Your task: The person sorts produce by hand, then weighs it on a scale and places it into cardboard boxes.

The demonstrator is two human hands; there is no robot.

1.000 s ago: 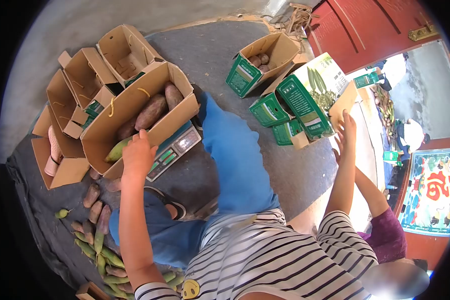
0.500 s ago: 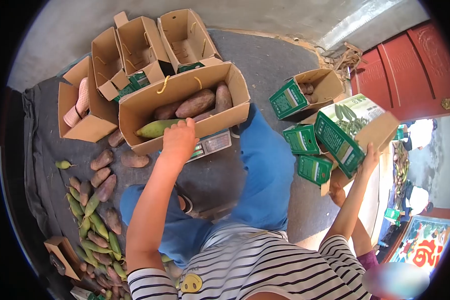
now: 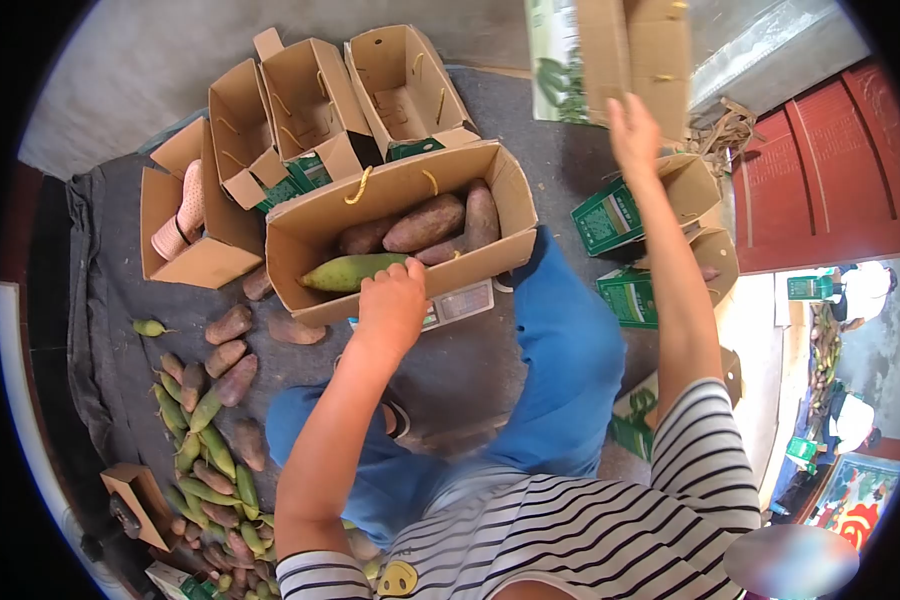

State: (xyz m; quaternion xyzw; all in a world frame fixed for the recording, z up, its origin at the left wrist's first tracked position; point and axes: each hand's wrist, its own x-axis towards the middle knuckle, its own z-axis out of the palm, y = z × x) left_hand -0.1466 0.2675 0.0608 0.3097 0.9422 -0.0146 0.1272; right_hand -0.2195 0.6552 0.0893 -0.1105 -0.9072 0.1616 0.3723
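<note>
My left hand (image 3: pixel 395 300) is closed over the near rim of an open cardboard box (image 3: pixel 315 225), beside a green radish (image 3: pixel 355 271) inside it. Several reddish-brown tubers (image 3: pixel 425 223) lie in the same box. Under its near side, a digital scale (image 3: pixel 465 302) shows in part. Far out at the upper right, my right hand (image 3: pixel 633 135) grips the lower edge of another cardboard box (image 3: pixel 655 60); it has a printed white-and-green side and yellow rope loops. The top of that box is cut off by the view.
Behind stand several open cardboard boxes (image 3: pixel 400 85); one at left holds a pink patterned object (image 3: pixel 182 215). Green-printed boxes (image 3: pixel 610 218) stand at right. Green radishes (image 3: pixel 215 450) and brown tubers (image 3: pixel 230 325) lie on the dark ground sheet at left. Other people (image 3: pixel 860 300) are farther right.
My right hand has swung the printed box up and away, from the right side to the top. Another person's hand beside it is out of sight. My left hand stays at the rim.
</note>
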